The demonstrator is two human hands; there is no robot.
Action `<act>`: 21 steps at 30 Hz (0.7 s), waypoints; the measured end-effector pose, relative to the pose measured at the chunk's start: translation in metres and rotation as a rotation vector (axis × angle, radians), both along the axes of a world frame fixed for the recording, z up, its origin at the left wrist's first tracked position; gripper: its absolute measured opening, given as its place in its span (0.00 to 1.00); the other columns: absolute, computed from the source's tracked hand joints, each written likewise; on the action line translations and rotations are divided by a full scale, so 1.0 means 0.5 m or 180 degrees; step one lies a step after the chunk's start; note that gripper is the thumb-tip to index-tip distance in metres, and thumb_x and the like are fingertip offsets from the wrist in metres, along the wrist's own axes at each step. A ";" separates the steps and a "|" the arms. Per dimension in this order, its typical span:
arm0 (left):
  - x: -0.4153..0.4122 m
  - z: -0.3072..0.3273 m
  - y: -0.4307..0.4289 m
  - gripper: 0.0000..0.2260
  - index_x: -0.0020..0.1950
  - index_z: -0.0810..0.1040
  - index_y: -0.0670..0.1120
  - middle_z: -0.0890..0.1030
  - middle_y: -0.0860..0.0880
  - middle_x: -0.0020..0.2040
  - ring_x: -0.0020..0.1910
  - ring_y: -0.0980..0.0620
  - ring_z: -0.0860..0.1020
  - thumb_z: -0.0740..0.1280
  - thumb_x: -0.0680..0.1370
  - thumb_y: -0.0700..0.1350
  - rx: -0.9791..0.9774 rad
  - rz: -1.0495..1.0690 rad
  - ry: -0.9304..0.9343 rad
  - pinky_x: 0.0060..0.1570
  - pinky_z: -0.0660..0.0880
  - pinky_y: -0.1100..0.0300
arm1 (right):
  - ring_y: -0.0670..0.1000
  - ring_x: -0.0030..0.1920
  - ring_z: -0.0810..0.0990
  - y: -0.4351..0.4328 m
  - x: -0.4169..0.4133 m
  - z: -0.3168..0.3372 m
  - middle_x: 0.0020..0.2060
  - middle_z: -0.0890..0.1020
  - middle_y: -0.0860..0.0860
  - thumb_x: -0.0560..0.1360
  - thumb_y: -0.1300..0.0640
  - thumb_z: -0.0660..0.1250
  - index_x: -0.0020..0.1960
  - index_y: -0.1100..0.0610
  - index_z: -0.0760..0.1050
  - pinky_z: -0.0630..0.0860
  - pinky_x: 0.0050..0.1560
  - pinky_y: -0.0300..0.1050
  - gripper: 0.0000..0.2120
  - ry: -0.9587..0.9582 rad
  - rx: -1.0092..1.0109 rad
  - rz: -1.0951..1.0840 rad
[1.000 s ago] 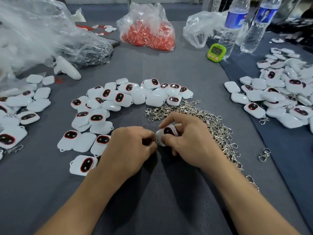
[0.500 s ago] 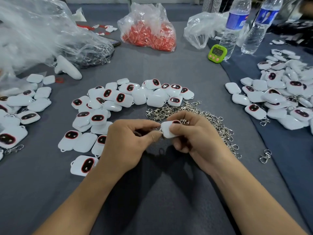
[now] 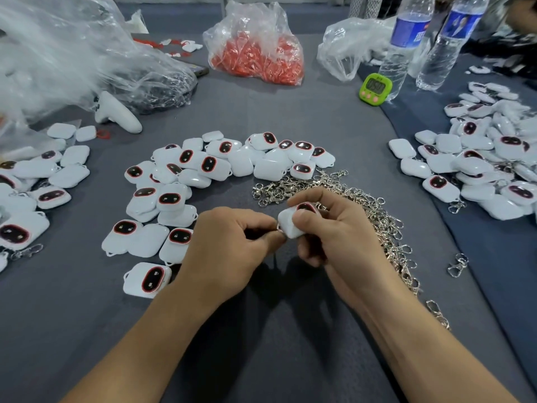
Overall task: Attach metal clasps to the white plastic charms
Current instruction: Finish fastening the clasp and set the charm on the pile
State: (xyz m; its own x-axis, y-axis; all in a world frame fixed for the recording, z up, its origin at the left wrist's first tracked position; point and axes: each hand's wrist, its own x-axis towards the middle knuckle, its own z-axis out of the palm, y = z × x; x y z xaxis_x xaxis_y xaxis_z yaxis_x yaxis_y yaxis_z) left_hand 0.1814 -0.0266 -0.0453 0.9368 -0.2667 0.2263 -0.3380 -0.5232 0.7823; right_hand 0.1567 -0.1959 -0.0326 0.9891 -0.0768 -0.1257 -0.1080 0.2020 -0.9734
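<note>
Now, well to the left of the grip, a batch of white charms (image 3: 35, 196) is lying on the grey cloth (image 3: 261, 344), one of them with a metal clip (image 3: 27, 251) trailing from it. Just left of the grip, a heap of bare charms (image 3: 174, 181) is waiting to be picked from.

The left hand (image 3: 232, 245) is being kept closed, with thumb and forefinger pinched together right at the lower corner of the charm (image 3: 290, 226). A clasp is judged to be what is being pinched there, though it is being hidden by the fingertips.

The charm itself is being gripped by the right hand (image 3: 340, 237), with the thumb pressed on its white back and the fingers curled round behind. Compared with a second ago, it is being held higher and is turned over. The white back is now facing up, and only a sliver of the dark face is showing at the top edge.

That turn is bringing the corner loop to the pinch, so the threading is judged to be under way but not yet finished.

Just right of and behind the grip, the heap of clasps (image 3: 363, 205) is lying within easy reach. Well to the right, a pile of charms (image 3: 479, 170) is being built up, some with clips showing.
</note>
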 end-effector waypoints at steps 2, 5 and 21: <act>0.000 0.000 -0.006 0.06 0.44 0.86 0.59 0.84 0.60 0.35 0.32 0.63 0.79 0.78 0.71 0.48 -0.0377 0.0102 0.0170 0.34 0.73 0.71 | 0.49 0.22 0.69 0.002 0.005 0.002 0.34 0.79 0.57 0.78 0.71 0.63 0.50 0.61 0.79 0.61 0.21 0.37 0.09 0.0174 0.0445 -0.0032; 0.010 0.005 -0.008 0.06 0.40 0.88 0.53 0.84 0.51 0.31 0.28 0.58 0.77 0.75 0.75 0.43 -0.1051 -0.0067 0.0835 0.29 0.72 0.66 | 0.48 0.22 0.69 -0.001 0.008 0.003 0.34 0.80 0.56 0.79 0.69 0.64 0.47 0.58 0.80 0.61 0.23 0.37 0.10 0.0325 0.0803 -0.0041; -0.002 0.005 -0.036 0.07 0.38 0.82 0.45 0.78 0.49 0.33 0.35 0.48 0.73 0.73 0.76 0.43 0.1452 0.0043 -0.1765 0.35 0.69 0.54 | 0.51 0.26 0.72 0.010 -0.003 -0.010 0.32 0.79 0.52 0.77 0.69 0.67 0.46 0.52 0.82 0.66 0.24 0.39 0.12 -0.0183 -0.0277 -0.0597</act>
State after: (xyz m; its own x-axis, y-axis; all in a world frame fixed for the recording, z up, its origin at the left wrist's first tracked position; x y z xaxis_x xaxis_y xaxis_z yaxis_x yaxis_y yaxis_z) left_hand 0.1803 -0.0447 -0.0429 0.7202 -0.4373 0.5386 -0.6134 -0.7641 0.1998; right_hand 0.1549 -0.1910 -0.0377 0.9618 -0.2681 -0.0544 -0.0203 0.1283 -0.9915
